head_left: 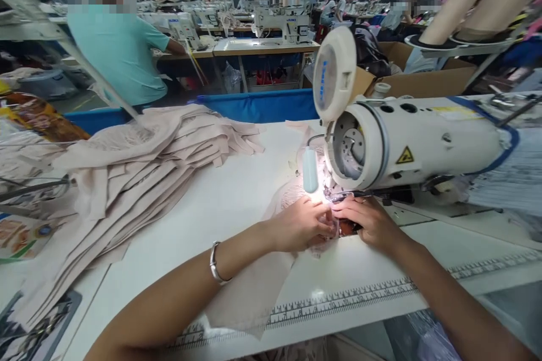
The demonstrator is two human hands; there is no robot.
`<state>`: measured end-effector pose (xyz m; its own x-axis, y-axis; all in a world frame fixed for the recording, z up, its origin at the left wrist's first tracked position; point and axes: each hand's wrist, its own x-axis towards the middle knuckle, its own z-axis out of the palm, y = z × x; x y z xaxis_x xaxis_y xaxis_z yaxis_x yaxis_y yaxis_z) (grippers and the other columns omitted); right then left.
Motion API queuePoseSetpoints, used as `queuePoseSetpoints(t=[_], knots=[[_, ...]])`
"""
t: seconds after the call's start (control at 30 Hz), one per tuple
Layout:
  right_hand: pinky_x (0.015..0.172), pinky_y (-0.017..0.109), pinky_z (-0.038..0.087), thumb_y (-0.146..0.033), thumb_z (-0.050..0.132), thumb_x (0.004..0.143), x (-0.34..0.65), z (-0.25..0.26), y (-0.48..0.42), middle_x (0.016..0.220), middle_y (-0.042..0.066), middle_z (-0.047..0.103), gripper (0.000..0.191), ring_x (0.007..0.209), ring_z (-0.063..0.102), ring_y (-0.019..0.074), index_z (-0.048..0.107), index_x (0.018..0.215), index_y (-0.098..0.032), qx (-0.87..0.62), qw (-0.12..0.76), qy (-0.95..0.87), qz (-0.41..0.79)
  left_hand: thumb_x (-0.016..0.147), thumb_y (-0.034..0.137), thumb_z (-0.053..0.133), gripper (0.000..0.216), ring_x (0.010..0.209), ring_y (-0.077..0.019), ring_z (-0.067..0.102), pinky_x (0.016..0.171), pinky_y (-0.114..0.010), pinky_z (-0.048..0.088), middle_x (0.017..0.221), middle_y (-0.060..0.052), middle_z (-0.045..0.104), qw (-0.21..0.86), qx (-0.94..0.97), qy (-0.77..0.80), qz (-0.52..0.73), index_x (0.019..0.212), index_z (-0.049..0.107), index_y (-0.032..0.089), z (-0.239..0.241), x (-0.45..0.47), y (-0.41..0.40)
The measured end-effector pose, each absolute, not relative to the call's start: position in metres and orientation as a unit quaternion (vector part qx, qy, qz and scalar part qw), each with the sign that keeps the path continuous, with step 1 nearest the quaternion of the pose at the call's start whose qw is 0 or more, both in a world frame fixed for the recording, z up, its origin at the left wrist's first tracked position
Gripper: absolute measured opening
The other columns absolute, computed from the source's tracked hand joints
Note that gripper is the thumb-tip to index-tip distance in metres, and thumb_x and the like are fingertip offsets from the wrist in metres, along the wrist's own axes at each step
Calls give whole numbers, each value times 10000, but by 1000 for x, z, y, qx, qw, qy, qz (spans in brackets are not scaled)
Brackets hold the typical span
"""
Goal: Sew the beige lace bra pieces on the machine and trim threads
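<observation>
A white sewing machine (417,144) stands on the white table (203,214), its lamp lighting the needle area. My left hand (301,224) lies on a pale pink fabric piece (254,287) just left of the needle, fingers curled and pinching the cloth. My right hand (367,221) is right beside it under the machine head, fingers pressed down on the same piece. A silver bracelet (215,264) sits on my left wrist. The fabric trails back toward me over the table's front edge.
A large stack of pale pink cut pieces (127,180) covers the table's left. A ruler strip (339,300) runs along the front edge. A person in a teal shirt (118,51) stands behind, among rows of sewing machines (282,22). Cardboard boxes (423,79) sit at the right.
</observation>
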<state>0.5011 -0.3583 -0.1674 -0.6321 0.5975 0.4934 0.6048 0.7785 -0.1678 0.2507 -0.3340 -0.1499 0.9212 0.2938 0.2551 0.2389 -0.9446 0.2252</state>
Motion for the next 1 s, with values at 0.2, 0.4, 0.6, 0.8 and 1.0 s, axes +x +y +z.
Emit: queuePoseSetpoints(t=[0.2, 0.4, 0.6, 0.8, 1.0], knots=[[881, 357, 580, -17, 466, 848, 502, -168, -359, 1094, 50, 774, 385, 1060, 682, 208, 731, 1031, -228, -345, 267, -899, 30, 804, 785, 577, 762, 804, -234, 514, 684, -363, 396, 942, -103, 574, 45, 961, 213, 172, 1192, 663, 135, -164, 264, -344], [940, 391, 577, -49, 531, 875, 503, -173, -358, 1119, 56, 772, 345, 1077, 690, 221, 721, 1086, -244, -350, 273, -895, 49, 1043, 311, 458, 279, 866, -191, 546, 716, -316, 423, 984, -84, 621, 49, 968, 159, 186, 1076, 705, 184, -166, 259, -343], [932, 375, 583, -5, 524, 831, 505, -174, -357, 1127, 57, 771, 387, 1099, 688, 219, 725, 1072, -231, -351, 273, -894, 57, 941, 430, 648, 342, 816, -212, 582, 772, -371, 454, 825, -66, 664, 106, 971, 131, 168, 737, 697, 160, -145, 260, -363], [939, 358, 574, 86, 474, 739, 504, -172, -358, 1147, 45, 764, 525, 1090, 686, 203, 724, 1075, -231, -352, 269, -894, 64, 939, 148, 600, 250, 695, -135, 700, 642, -245, 554, 886, -25, 765, 496, 867, 37, -36, 1163, 701, 194, -113, 252, -384], [928, 381, 590, 49, 448, 736, 504, -172, -357, 1132, 47, 769, 533, 1103, 687, 211, 733, 1076, -245, -350, 268, -896, 50, 997, 138, 447, 247, 865, -185, 681, 754, -328, 558, 1013, -106, 730, 312, 916, 173, 183, 961, 692, 151, -123, 253, -357]])
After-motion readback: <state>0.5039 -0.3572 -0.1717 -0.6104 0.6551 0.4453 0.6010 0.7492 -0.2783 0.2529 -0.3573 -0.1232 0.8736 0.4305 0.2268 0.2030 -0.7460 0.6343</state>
